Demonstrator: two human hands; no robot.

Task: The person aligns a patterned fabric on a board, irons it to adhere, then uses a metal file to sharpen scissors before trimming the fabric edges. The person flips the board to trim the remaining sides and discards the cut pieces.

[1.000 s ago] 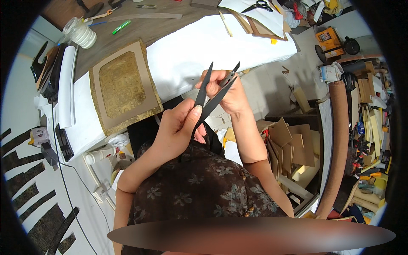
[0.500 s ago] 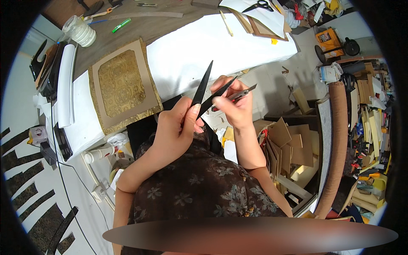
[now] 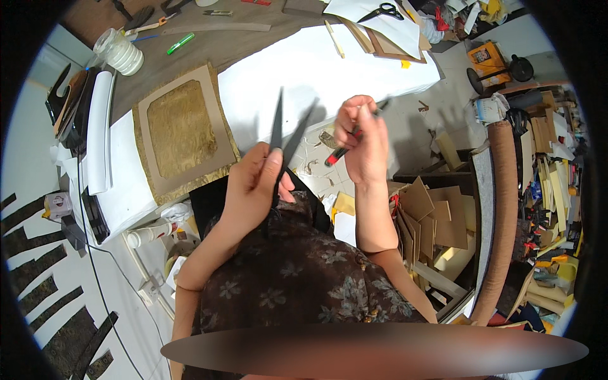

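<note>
My left hand [image 3: 252, 189] is closed around a large pair of black scissors [image 3: 294, 137]. The blades stand apart and point up and away from me; the handles are mostly hidden by the hand and my dark top. To the right of the blades, my right hand [image 3: 367, 152] is raised, its fingers curled around a red and black utility knife [image 3: 335, 157]. The knife's blurred tip shows past the fingers at upper right. At the left, a beige cardboard frame [image 3: 211, 98] lies on gold patterned fabric [image 3: 182, 126] on the table, apart from both hands.
White paper [image 3: 266, 69] covers the table's near part. A jar [image 3: 120, 54], a green marker [image 3: 181, 44] and other scissors [image 3: 384, 11] lie farther back. Cardboard offcuts [image 3: 443, 215] fill a bin at my right beside a brown fabric roll [image 3: 502, 215]. Dark fabric pieces [image 3: 69, 342] lie at lower left.
My right hand has moved away from the scissors, up and to the right, turning the utility knife. The scissors in my left hand have shifted left and their blades have swung more upright.
</note>
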